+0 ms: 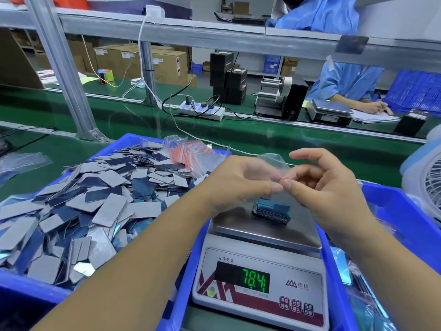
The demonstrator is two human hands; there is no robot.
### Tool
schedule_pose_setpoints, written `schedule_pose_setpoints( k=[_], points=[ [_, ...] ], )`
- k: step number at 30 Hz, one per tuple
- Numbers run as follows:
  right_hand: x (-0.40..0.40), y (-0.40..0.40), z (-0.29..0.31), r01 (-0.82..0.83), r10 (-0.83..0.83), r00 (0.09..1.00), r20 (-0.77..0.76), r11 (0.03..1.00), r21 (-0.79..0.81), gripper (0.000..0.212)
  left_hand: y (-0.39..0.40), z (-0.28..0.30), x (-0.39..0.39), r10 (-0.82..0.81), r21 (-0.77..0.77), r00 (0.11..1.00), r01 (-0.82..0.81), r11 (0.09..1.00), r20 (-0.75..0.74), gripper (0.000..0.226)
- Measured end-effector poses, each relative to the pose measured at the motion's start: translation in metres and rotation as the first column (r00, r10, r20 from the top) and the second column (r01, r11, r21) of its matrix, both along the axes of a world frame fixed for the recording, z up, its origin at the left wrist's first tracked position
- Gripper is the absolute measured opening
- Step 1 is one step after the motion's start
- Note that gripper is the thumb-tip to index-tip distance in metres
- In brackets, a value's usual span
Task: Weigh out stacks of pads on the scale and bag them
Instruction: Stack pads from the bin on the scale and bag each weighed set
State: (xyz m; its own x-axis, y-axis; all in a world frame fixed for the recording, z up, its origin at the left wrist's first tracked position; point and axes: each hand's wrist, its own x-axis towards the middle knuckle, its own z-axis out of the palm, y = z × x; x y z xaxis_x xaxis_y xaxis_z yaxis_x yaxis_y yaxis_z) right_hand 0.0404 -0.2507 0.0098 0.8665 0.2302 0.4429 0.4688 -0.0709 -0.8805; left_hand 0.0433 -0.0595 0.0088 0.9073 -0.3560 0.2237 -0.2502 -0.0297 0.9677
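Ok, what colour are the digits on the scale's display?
Green digits on a black display, clearest in the head view.

Bright, even overhead light fills the frame with soft, faint shadows. Pale glare lies on the scale point(267, 225) pan. Wide-angle distortion bends the frame edges; the fingers point(276, 187) look slightly blurred.

Grey and navy pads point(95, 201) filled a blue bin point(28, 286) on the green desk point(238, 132), while the scale point(260, 273) glowed green digits.
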Motion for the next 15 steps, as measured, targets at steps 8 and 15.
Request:
schedule_pose_setpoints(
  k=[8, 15],
  points=[
    [0.007, -0.005, -0.004, 0.154, -0.194, 0.981, -0.022, 0.838, -0.523, 0.011, 0.015, 0.003, 0.004, 0.149, 0.199, 0.987, -0.158, 0.967, 0.058, 0.009],
    [0.011, -0.003, -0.002, -0.022, -0.213, 0.952, -0.218, 0.666, -0.745, 0.029, 0.028, 0.004, 0.003, 0.17, 0.219, 0.985, -0.159, 0.963, -0.029, 0.033]
  ],
)
